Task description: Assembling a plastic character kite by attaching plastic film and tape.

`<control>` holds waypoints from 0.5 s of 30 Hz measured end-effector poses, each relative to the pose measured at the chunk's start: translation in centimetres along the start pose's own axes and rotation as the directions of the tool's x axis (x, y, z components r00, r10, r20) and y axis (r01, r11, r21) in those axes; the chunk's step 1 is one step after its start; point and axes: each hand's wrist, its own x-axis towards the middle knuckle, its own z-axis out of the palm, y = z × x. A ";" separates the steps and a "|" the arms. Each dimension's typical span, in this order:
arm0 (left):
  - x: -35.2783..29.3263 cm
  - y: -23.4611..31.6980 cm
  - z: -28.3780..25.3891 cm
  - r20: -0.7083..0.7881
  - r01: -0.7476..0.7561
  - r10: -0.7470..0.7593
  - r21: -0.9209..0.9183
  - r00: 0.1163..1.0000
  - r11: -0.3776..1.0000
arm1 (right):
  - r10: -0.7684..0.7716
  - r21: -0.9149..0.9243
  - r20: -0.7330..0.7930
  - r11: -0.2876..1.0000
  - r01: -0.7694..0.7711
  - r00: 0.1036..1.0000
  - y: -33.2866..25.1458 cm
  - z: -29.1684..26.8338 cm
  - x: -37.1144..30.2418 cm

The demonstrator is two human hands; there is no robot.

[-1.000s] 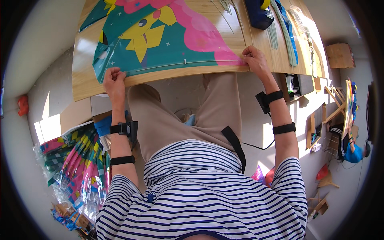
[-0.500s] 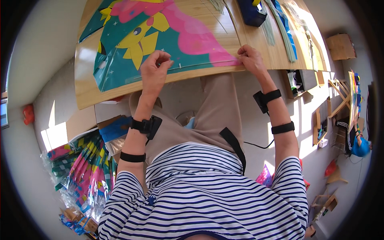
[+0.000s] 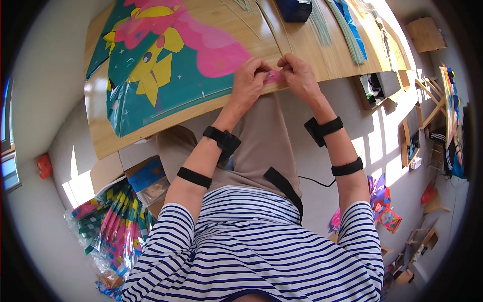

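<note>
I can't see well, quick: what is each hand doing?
Left hand: pinching the kite's pink corner.
Right hand: pinching that same corner.

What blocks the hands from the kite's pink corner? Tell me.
Nothing visible does. The left hand and right hand both already pinch the pink corner of the kite at the near edge of the wooden table. The thin sticks lie farther back.

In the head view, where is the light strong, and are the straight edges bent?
Head view: sunlight bleaches the far right of the wooden table and patches the floor; the table's near edge curves from fisheye distortion; both hands, left hand and right hand, stay sharp at the kite's pink corner.
</note>
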 end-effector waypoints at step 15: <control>0.1 0.4 0.0 0.007 -0.099 0.100 0.166 0.995 0.981 | 0.031 0.061 -0.004 0.998 -0.031 1.000 -0.4 -0.4 0.2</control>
